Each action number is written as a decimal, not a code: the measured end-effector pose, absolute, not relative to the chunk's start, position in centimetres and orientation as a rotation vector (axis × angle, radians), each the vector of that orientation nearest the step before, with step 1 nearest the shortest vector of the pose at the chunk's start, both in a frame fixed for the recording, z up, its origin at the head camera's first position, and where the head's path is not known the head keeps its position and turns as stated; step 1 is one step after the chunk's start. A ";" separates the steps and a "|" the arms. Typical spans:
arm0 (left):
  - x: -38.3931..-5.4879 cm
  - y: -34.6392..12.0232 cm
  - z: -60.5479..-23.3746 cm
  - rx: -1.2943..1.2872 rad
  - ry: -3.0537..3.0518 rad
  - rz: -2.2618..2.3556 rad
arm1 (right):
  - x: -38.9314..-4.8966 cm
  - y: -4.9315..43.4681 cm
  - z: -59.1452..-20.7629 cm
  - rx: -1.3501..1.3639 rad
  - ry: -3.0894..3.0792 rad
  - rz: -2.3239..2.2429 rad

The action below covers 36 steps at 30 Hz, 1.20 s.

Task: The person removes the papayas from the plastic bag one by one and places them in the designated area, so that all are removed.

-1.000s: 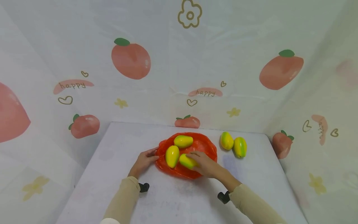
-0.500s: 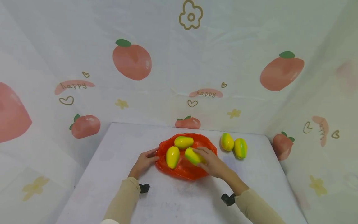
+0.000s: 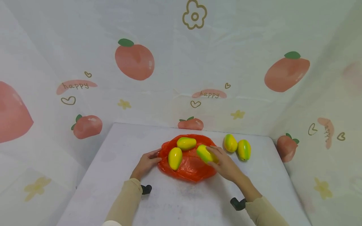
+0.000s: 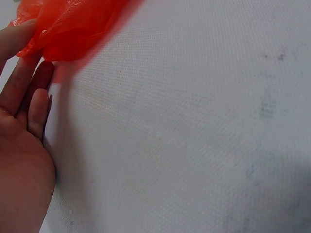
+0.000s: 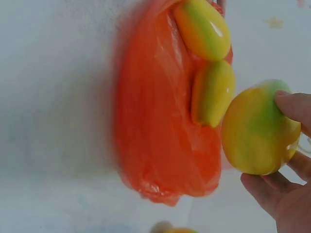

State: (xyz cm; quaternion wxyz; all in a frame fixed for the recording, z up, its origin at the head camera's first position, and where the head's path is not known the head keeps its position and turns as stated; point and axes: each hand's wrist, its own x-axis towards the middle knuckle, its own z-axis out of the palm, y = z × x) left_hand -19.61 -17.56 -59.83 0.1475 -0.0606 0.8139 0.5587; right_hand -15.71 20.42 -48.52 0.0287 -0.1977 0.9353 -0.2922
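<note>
holding, right hand (image 3: 226,166): yellow-green fruit (image 3: 207,153) between thumb and bent fingers, raised over the right part of the red bag (image 3: 195,168)
pinching, left hand (image 3: 145,164): left rim of the bag, seemingly between thumb and fingers; some fingertips hidden behind red plastic
both hands: well apart, at opposite sides of the bag
inside the bag: far fruit (image 3: 186,143) and near fruit (image 3: 175,158), lying close together towards the left
on the white table (image 3: 181,204): two loose fruits (image 3: 230,143), side by side, right of the bag
step in hand: by judgement, a one-fruit carry between bag and table; direction not readable from this moment
next move: likely calling for a firm hold on smooth skin, enough height to pass the rim, a soft release against rolling, thin plastic steadied by the left
</note>
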 end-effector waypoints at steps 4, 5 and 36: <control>-19.7 -17.6 -59.9 -0.185 2.337 1.604 | -15.7 21.2 -48.3 -0.584 2.930 -0.898; -19.7 -17.6 -59.9 -0.184 2.336 1.605 | -15.7 21.4 -48.3 -0.575 2.939 -0.897; -19.8 -17.8 -60.0 -0.156 2.336 1.610 | -17.2 27.5 -51.6 -0.323 3.115 -0.838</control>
